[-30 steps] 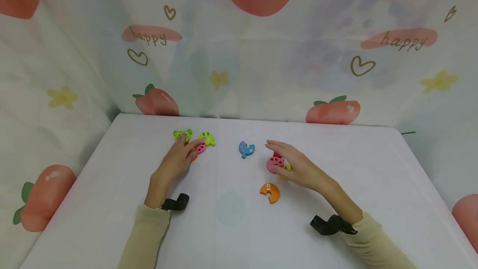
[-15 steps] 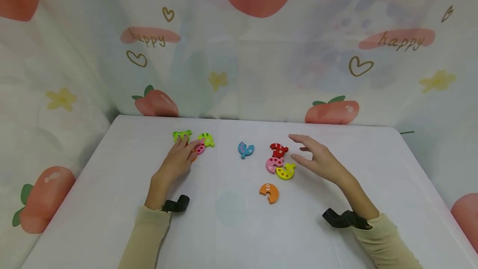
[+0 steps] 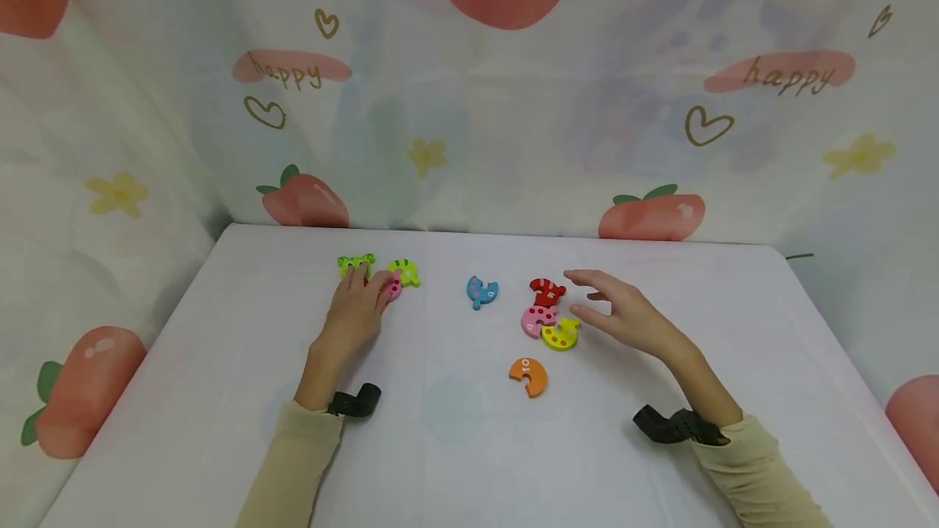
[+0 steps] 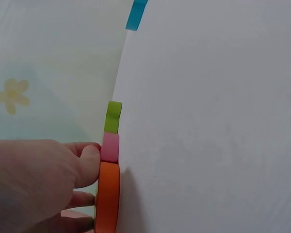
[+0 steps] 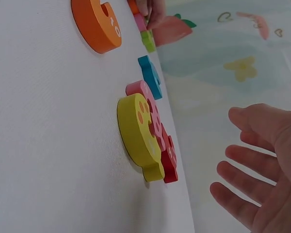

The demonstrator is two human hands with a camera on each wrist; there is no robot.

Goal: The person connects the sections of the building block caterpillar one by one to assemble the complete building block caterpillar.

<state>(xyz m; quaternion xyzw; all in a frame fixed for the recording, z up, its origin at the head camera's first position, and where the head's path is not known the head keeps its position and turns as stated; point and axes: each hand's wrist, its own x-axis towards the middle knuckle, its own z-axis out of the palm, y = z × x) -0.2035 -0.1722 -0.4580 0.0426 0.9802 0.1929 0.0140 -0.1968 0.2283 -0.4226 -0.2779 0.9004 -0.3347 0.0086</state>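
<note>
My left hand [image 3: 354,310] lies over a small cluster of number puzzle pieces at the far left, fingertips resting on them. Around it show a light green animal-head piece [image 3: 352,262], a spotted pink piece [image 3: 394,292] and a striped green piece [image 3: 405,271]. In the left wrist view, thumb and index finger are at the edge of the pink piece, beside an orange piece [image 4: 108,196]. My right hand [image 3: 629,314] hovers with spread fingers, holding nothing. Left of it, a red piece [image 3: 547,292], another spotted pink piece [image 3: 535,319] and a yellow piece [image 3: 560,336] sit together.
Between the two clusters lies a blue piece [image 3: 481,292]. An orange piece marked 10 [image 3: 529,376] is nearer the front on the white table [image 3: 469,471]. A patterned cloth [image 3: 513,129] hangs behind the table's back edge.
My right hand has drawn back to the right, off the red, pink and yellow pieces, uncovering them. The left hand's fingers have shifted slightly over its cluster, with the wrist moving a little right.
</note>
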